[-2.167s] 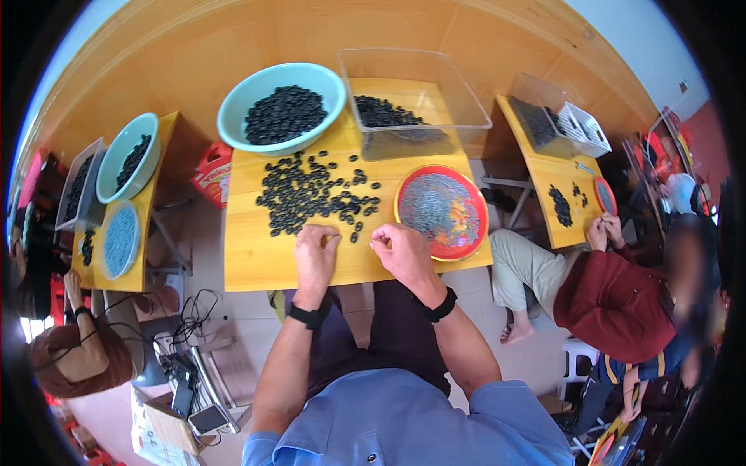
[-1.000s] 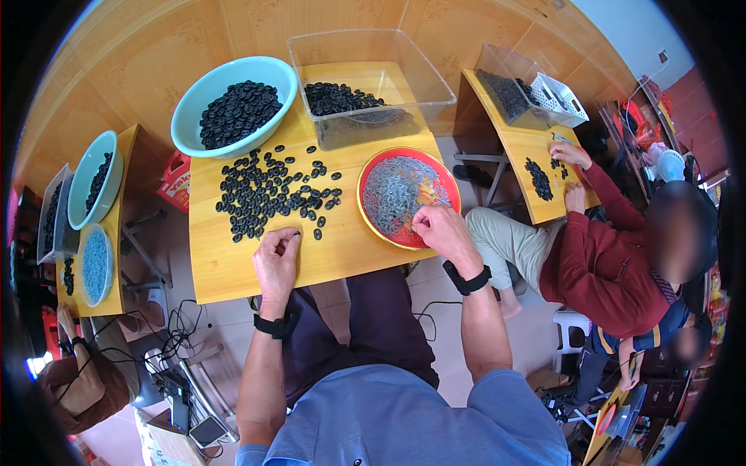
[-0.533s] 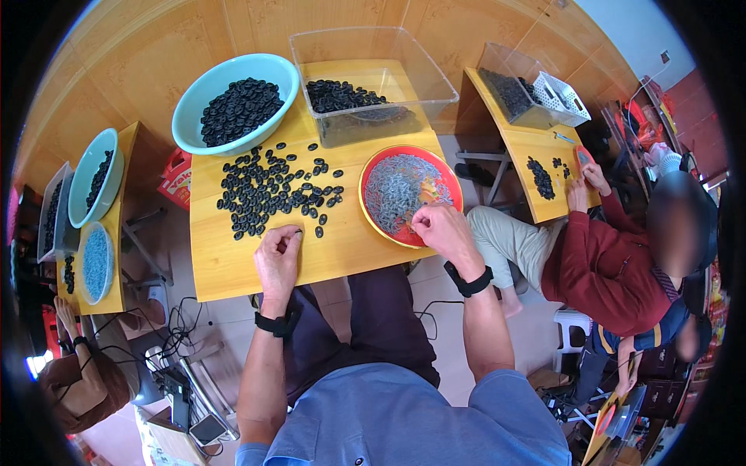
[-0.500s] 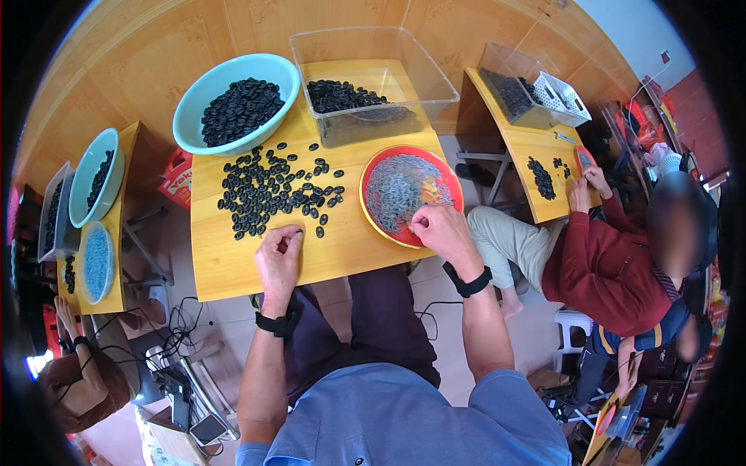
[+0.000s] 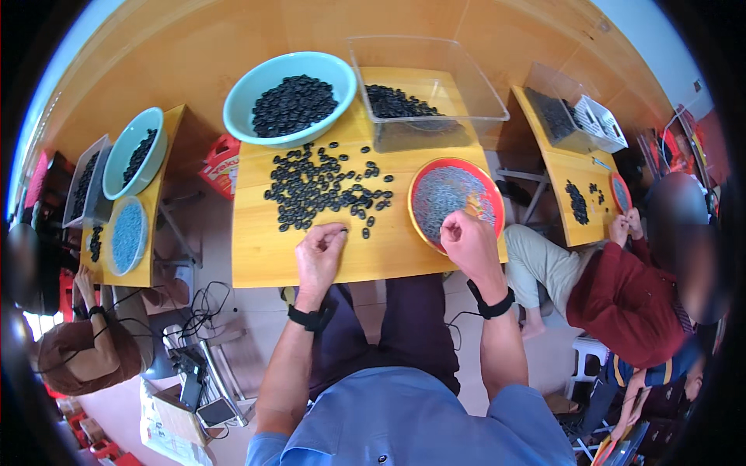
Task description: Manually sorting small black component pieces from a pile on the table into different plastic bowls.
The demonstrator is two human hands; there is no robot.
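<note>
My left hand (image 5: 320, 255) is closed in a pinch above the near part of the yellow table (image 5: 260, 256), with a small black oval piece (image 5: 343, 230) between thumb and forefinger. Many loose black oval pieces (image 5: 315, 186) with a slot-like middle lie spread just beyond it. My right hand (image 5: 471, 242) hovers over the near rim of a red bowl (image 5: 416, 182) with a yellow edge, its fingers pinched together. Whatever they hold is too small to make out. The bowl contains a heap of small grey thin pieces (image 5: 447, 193).
Behind the loose pieces stand a turquoise basin (image 5: 237, 116) of black pieces and a clear plastic bin (image 5: 423, 138). Side tables (image 5: 559, 167) flank mine, with a person (image 5: 622, 311) at the right and another person (image 5: 85, 349) at the left. Cables (image 5: 206, 307) trail over the floor.
The whole view has swung, so the tables sit farther right in the picture. My right hand has shifted slightly left over the bowl. My left hand keeps its pinch on the black oval piece.
</note>
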